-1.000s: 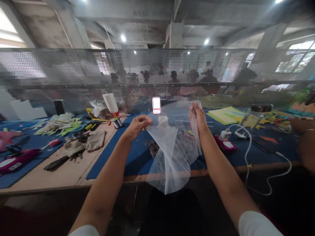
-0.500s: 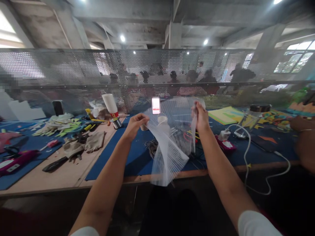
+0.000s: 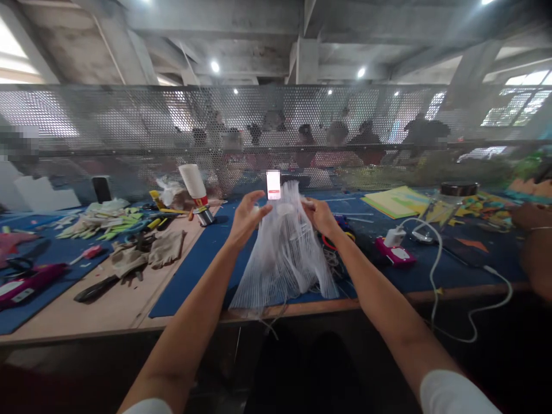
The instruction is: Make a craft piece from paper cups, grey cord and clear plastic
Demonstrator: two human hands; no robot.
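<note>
Pleated translucent sheet (image 3: pixel 287 259), fanned wide earlier, now narrows upward; gathering appears underway. Left hand (image 3: pixel 247 218): fingers spread. Right hand (image 3: pixel 321 217): curled at sheet's edge, pinch unclear.

Ceiling: A bare concrete ceiling (image 3: pixel 224 17) spans the workroom, crossed by heavy beams (image 3: pixel 311 16).
Column: A grey concrete column (image 3: pixel 307 60) rises beyond the partition, near mid-room.
Partition: A perforated metal partition (image 3: pixel 142 115) runs behind the worktable, the space beyond dimly visible through its holes.
Daylight: Sun brightens a paned window (image 3: pixel 524 102) at far right and a pale opening (image 3: pixel 12 49) at upper left.
Lamps: Small white lights (image 3: pixel 214 66) glow overhead.
Worktable: A pale wooden worktable (image 3: pixel 116 316) carries blue mats (image 3: pixel 185 287).
Shadow: Below the table's edge, the floor is too dark to make out.
</note>
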